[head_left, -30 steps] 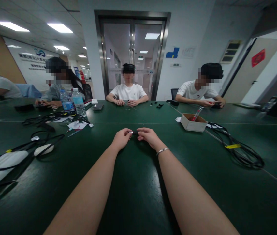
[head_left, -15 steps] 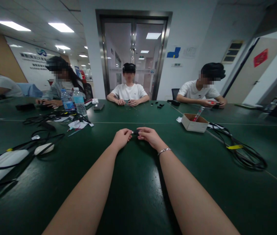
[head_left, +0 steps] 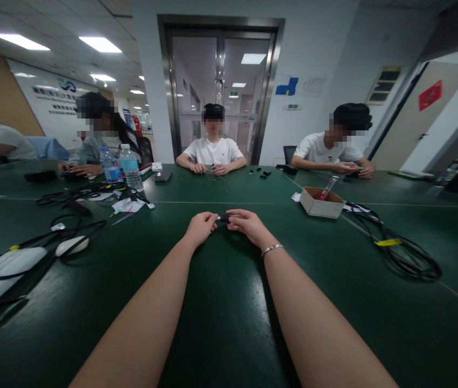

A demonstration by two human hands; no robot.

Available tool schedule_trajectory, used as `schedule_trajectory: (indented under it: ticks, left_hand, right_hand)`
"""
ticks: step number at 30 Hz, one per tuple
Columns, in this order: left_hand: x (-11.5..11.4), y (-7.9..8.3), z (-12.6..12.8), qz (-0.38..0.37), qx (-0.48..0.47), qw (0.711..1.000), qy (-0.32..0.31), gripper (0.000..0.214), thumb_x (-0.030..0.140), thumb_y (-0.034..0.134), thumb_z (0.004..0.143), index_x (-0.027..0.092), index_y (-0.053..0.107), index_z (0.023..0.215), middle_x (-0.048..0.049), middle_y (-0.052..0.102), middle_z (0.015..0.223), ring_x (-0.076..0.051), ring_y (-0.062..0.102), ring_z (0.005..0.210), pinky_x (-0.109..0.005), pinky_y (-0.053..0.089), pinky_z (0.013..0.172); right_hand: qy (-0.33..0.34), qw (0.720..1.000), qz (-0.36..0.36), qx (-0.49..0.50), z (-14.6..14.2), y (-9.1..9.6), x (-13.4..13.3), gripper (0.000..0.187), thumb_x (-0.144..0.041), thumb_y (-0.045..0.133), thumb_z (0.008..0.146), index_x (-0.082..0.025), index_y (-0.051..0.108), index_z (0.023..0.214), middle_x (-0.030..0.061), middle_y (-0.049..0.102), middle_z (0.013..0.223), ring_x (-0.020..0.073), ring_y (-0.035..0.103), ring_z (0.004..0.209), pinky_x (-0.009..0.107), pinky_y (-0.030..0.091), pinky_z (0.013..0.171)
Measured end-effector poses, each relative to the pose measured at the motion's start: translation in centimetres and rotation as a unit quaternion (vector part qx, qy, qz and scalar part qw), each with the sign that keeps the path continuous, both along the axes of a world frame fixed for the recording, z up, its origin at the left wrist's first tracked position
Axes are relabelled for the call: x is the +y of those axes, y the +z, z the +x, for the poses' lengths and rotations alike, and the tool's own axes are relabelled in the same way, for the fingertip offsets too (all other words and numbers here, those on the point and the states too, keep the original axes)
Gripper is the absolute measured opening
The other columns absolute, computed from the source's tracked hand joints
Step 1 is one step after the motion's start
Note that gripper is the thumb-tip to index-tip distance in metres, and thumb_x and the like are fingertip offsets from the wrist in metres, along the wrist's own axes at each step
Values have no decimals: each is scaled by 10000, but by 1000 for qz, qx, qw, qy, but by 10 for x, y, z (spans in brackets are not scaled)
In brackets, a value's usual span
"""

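Bare tabletop (head_left: 221, 302) lies between the forearms (head_left: 144, 299) and just beyond the left hand (head_left: 201, 228) and right hand (head_left: 249, 226), leaving room to pass. Leftward, papers (head_left: 127, 206), two bottles (head_left: 131, 170) and tangled black cables (head_left: 76, 206) stand in the way; rightward, an open box (head_left: 321, 209) and a coiled cable (head_left: 423, 274).

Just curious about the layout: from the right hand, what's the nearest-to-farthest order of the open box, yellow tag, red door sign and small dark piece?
Head view, from the right hand:
1. Small dark piece: held in it.
2. Open box: to the right.
3. Yellow tag: farther right, past the box.
4. Red door sign: background, right.
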State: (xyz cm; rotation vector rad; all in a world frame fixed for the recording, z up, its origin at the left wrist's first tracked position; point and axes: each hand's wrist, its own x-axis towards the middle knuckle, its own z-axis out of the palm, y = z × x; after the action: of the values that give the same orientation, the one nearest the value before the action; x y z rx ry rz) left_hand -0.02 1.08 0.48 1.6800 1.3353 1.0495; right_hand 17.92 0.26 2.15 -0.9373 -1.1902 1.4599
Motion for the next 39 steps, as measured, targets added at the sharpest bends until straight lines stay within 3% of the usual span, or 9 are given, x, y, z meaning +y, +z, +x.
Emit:
schedule_trajectory:
  ticks: [6, 11, 21, 32, 39]
  left_hand:
    - [1, 0, 0, 3, 22, 1000, 16, 393, 474, 434, 850, 140, 610, 741, -28, 591, 631, -110, 507, 524, -226, 378, 502]
    - [1, -2, -1, 8, 17, 1000, 13, 436, 522, 430, 840, 137, 624, 775, -26, 596, 624, -115, 510, 525, -236, 378, 515]
    - [-6, 10, -4, 8, 81, 996, 39, 594, 603, 333, 845, 147, 633, 614, -28, 563, 529, -132, 488, 485, -257, 353, 530]
    - [-4, 18, -4, -77, -54, 993, 72, 480, 456, 355, 850, 155, 505, 507, -4, 411, 426, -97, 360, 392, -218, 310, 428]
    - [-5, 19, -3, -94, -49, 993, 59, 470, 482, 328, 846, 176, 452, 510, 18, 341, 401, -99, 312, 379, -223, 275, 425]
  right_hand:
    - [3, 1000, 2, 12, 0, 0, -1, 253, 61, 607, 758, -114, 665, 932, 43, 627, 823, 101, 649, 602, 174, 581, 602]
    - [8, 1000, 5, 14, 0, 1, -2, 254, 57, 614, 757, -114, 664, 938, 44, 621, 844, 100, 649, 605, 180, 582, 613]
    - [42, 999, 12, 7, -1, 1, -2, 269, 44, 638, 748, -134, 660, 949, 47, 620, 905, 104, 655, 651, 188, 586, 640]
    - [32, 998, 61, 8, -11, 6, -2, 306, 18, 699, 694, -144, 673, 952, 44, 618, 945, 107, 647, 663, 212, 592, 662]
    - [24, 996, 90, -15, -13, 5, 1, 288, -35, 735, 676, -143, 677, 937, 46, 637, 911, 109, 641, 635, 199, 572, 587]
